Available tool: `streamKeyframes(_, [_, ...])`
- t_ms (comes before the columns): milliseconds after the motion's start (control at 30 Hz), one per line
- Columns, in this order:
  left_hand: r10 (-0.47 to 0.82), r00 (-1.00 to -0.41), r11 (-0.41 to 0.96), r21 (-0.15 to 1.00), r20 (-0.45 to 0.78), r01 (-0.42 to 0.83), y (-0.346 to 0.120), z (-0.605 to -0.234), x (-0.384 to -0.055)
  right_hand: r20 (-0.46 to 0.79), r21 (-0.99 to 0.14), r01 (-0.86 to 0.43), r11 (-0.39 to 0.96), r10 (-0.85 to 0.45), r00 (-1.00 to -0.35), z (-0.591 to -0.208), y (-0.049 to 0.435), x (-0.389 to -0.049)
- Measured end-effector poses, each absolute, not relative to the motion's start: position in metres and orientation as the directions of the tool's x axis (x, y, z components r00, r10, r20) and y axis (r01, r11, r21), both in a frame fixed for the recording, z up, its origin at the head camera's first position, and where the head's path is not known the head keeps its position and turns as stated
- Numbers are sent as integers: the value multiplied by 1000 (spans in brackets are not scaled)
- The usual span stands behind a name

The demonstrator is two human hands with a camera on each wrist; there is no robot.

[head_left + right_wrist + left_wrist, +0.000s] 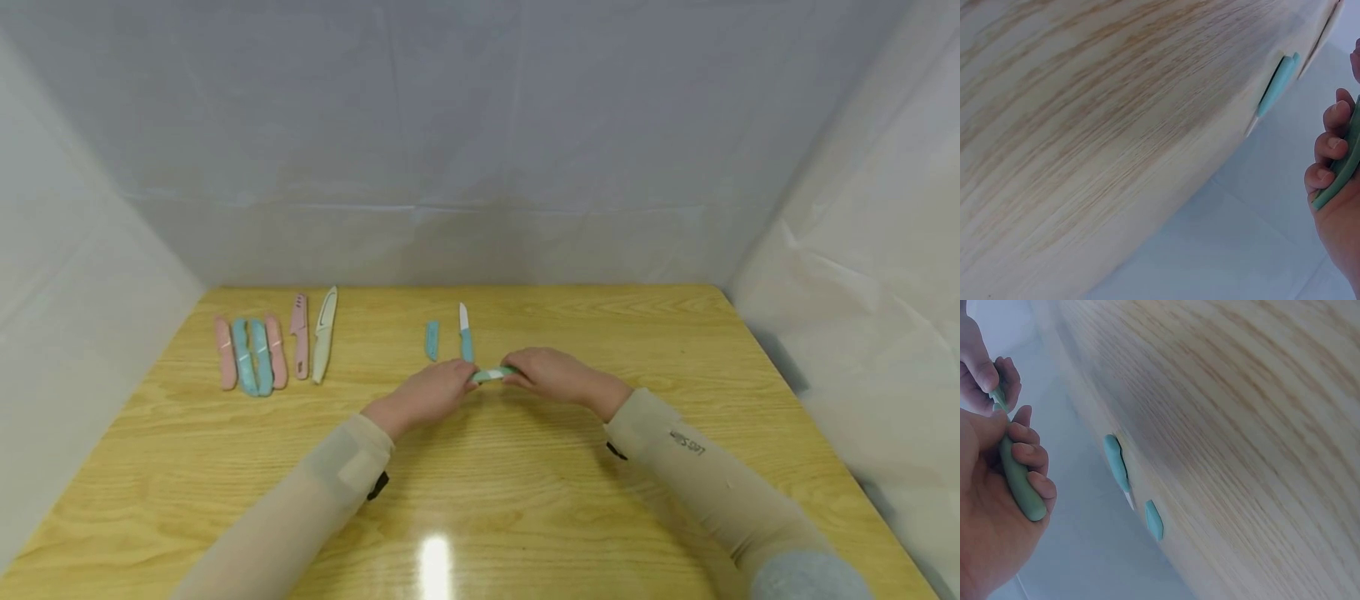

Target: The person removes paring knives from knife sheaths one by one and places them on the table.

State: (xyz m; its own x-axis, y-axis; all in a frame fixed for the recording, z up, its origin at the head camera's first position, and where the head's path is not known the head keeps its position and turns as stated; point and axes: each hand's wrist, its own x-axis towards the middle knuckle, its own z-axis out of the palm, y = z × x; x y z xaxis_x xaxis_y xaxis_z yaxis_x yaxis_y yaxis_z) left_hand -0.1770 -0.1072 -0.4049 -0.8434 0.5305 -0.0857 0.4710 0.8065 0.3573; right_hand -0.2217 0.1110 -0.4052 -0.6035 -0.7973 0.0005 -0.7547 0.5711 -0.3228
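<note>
My left hand [431, 392] grips the green handle of a small knife [1021, 486], its fingers curled round it. Opposite it, my right hand [557, 375] holds a green blade cover [1342, 164] between curled fingers and palm. The two hands face each other over the middle of the table, and a short stretch of white blade shows between handle and cover in the head view. Just beyond the hands lies a blue-handled knife [467, 343] with its white blade bare, pointing away. To its left is a separate blue blade cover [432, 340].
On the left of the wooden table [480, 500] lie several sheathed knives in a row: pink [226, 353] and blue ones [243, 357], a broader pink one [300, 337] and a long cream one [325, 335]. White sheeting [480, 142] encloses the back and sides.
</note>
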Motion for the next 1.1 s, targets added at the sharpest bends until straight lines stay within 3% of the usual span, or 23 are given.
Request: streamKeyframes(1100, [522,-847,808,374,-99,455,-106,-406,-178,26,-302,-763,571,-796,-605,-406,116,-222])
